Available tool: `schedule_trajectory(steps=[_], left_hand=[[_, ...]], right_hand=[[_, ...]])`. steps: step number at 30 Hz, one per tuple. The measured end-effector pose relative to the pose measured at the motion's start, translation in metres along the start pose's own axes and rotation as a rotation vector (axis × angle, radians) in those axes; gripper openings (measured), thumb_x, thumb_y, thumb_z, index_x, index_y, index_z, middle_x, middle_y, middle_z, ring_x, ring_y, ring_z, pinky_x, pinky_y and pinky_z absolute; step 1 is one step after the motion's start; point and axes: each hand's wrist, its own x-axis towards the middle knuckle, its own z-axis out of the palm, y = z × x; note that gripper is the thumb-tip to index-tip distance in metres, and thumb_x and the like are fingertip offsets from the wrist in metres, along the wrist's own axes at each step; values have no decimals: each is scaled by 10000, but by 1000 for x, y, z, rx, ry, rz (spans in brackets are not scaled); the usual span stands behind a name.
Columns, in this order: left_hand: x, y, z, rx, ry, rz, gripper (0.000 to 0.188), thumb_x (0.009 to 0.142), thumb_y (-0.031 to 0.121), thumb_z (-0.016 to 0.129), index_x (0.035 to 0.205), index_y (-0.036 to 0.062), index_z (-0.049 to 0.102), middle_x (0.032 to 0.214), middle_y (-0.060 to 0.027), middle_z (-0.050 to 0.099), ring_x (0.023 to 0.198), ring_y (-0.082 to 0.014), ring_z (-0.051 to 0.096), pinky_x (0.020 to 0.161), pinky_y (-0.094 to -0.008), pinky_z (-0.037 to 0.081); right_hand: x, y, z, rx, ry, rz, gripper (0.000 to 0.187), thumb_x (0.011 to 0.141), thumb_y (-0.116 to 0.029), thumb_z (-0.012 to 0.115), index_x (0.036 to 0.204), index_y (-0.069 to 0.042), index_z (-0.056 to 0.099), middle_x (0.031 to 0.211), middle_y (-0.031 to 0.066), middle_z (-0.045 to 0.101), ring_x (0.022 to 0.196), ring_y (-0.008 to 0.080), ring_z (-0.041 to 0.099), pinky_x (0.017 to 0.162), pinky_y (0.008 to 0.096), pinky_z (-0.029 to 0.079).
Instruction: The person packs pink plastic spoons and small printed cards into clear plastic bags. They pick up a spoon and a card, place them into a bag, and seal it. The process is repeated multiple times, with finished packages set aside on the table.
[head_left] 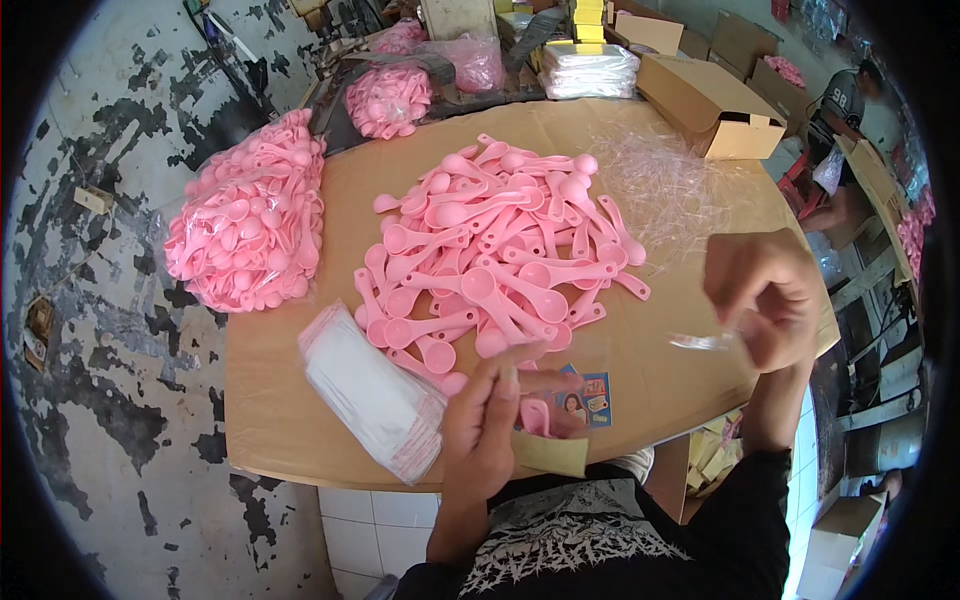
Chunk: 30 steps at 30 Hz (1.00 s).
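My left hand [485, 425] is closed at the front of the table on a packet with a pink measuring spoon [537, 416], a blue printed card [598, 398] and a yellowish piece [552, 455] by its fingers. How these parts sit together is partly hidden. To the right, my raised right hand [765, 285] is curled and a little blurred, with a thin strip of clear plastic [698, 342] trailing from its fingertips. Beyond the left hand lies a broad heap of pink spoons [490, 250]. A stack of clear plastic sleeves [370, 395] lies left of that hand.
A bulging bag of pink spoons [250, 215] stands at the left by the peeling wall. Tangled clear strips [660, 195] litter the far right, near an open cardboard box [710, 105]. Below the front edge is a box of yellow pieces [712, 450]. Another person [848, 105] sits at right.
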Motion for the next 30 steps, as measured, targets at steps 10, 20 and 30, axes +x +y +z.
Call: schedule_trajectory(steps=[10, 20, 30], left_hand=[[15, -14, -15, 228, 240, -9, 379, 1024, 146, 452, 1353, -42, 446, 1137, -162, 661, 900, -151, 660, 791, -242, 519], [9, -25, -31, 116, 218, -92, 286, 999, 144, 533, 1180, -60, 620, 983, 5, 632, 868, -40, 534, 778, -198, 435], [10, -23, -28, 120, 207, -95, 292, 1007, 144, 515, 1190, -66, 606, 968, -28, 648, 892, -72, 576, 800, -208, 453]], right_hand=[[-43, 103, -27, -534, 332, 563, 266, 885, -62, 611, 1144, -26, 658, 1041, 56, 700, 792, 147, 586, 700, 282, 472], [-16, 70, -15, -78, -147, 515, 188, 880, -77, 642, 1039, 19, 670, 990, 110, 704, 900, 163, 644, 815, 300, 490], [-41, 63, -37, -531, -6, 811, 192, 896, -117, 634, 1039, 3, 679, 1033, 115, 683, 929, 173, 639, 768, 304, 500]])
